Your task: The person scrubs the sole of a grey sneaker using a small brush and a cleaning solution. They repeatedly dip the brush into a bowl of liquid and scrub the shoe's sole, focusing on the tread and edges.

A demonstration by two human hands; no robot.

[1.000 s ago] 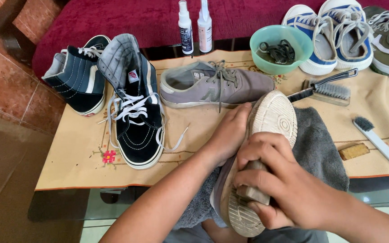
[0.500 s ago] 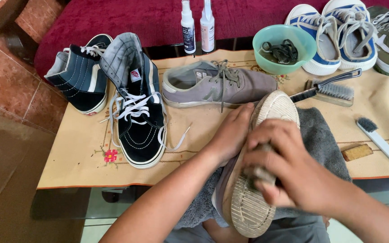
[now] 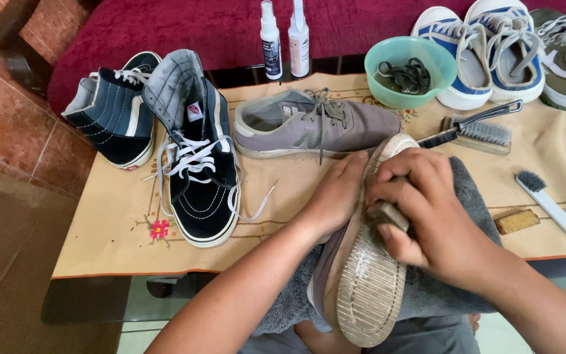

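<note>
A grey shoe point(image 3: 361, 282) lies sole-up on a grey towel point(image 3: 473, 203) over my lap. My left hand point(image 3: 339, 193) grips the shoe's side near the toe. My right hand point(image 3: 427, 210) is closed on a small brush point(image 3: 388, 213) pressed against the pale ribbed sole, close to the toe end. The matching grey shoe point(image 3: 309, 124) rests upright on the beige cloth point(image 3: 113, 223) just beyond my hands.
Two dark high-top shoes point(image 3: 198, 164) stand at the left. A green bowl point(image 3: 388, 59) holds dark laces, with two spray bottles point(image 3: 283, 39) beside it. Blue-and-white sneakers point(image 3: 486, 46), a long brush point(image 3: 479, 131), a toothbrush-like brush point(image 3: 551, 203) and a tan block point(image 3: 517, 221) are at the right.
My right hand has slid the brush up the sole from the heel half towards the toe. The left hand keeps its grip on the shoe.
</note>
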